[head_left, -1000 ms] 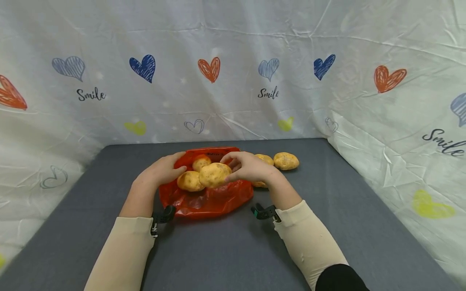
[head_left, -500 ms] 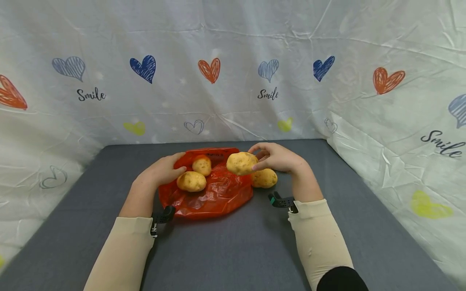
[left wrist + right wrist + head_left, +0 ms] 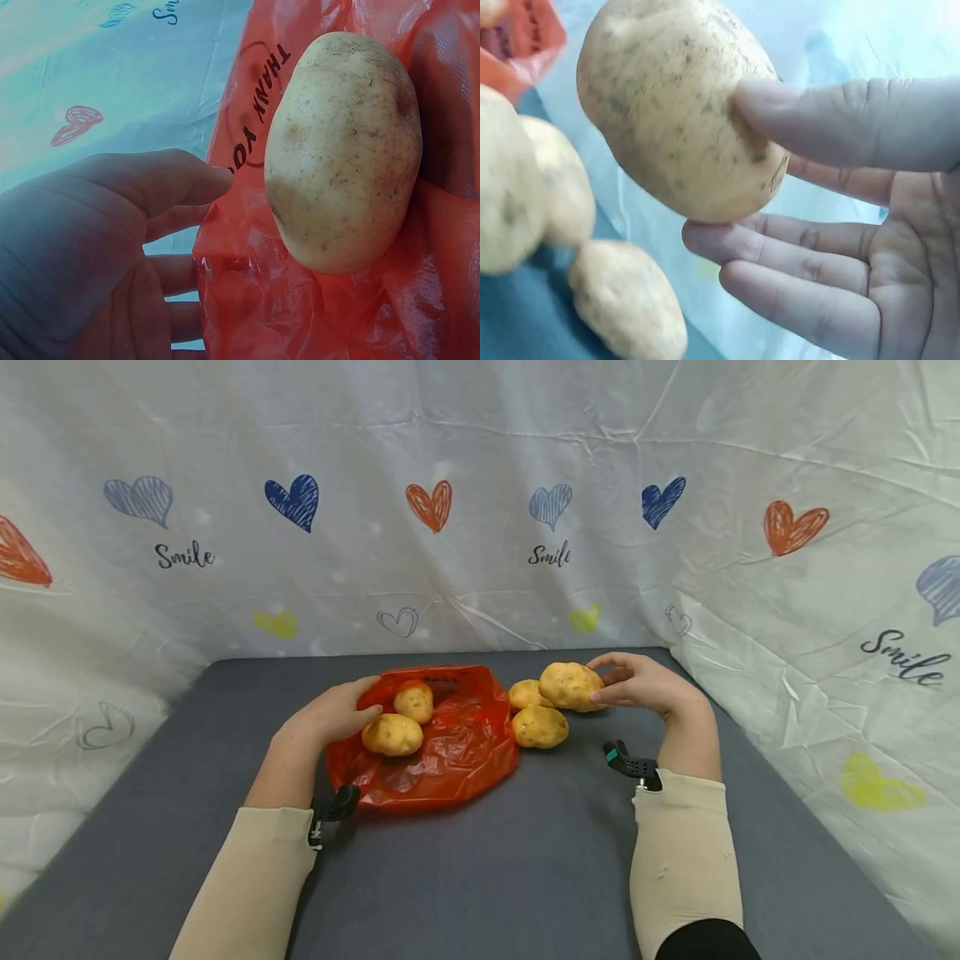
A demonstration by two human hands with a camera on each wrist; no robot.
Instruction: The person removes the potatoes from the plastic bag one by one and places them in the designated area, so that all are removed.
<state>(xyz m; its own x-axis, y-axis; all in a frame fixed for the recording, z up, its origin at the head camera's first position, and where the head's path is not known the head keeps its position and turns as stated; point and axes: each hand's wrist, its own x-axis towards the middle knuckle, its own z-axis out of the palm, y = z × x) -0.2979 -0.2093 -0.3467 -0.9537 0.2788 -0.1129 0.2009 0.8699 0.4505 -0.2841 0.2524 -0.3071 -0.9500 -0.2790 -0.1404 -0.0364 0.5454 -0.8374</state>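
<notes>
A red plastic bag [image 3: 457, 768] lies in the middle of the grey table with two potatoes on it, a larger front potato [image 3: 392, 735] and a smaller rear potato [image 3: 414, 702]. At the bag's left edge, my left hand [image 3: 330, 712] holds the edge, thumb in front and fingertips hidden behind the plastic in the left wrist view. My right hand [image 3: 645, 683] pinches a big potato [image 3: 675, 105] between thumb and fingers, raised above the table right of the bag. Close to it sit a front loose potato [image 3: 541, 727] and a back loose potato [image 3: 525, 694].
In the right wrist view another potato [image 3: 630, 300] lies on the table, hidden in the head view behind the held one. A white sheet [image 3: 480, 560] printed with hearts hangs behind the grey table [image 3: 480, 877] and along its sides.
My right hand has carried the big potato from over the bag rightward to the loose potatoes beside it. The left hand stays at the bag's edge.
</notes>
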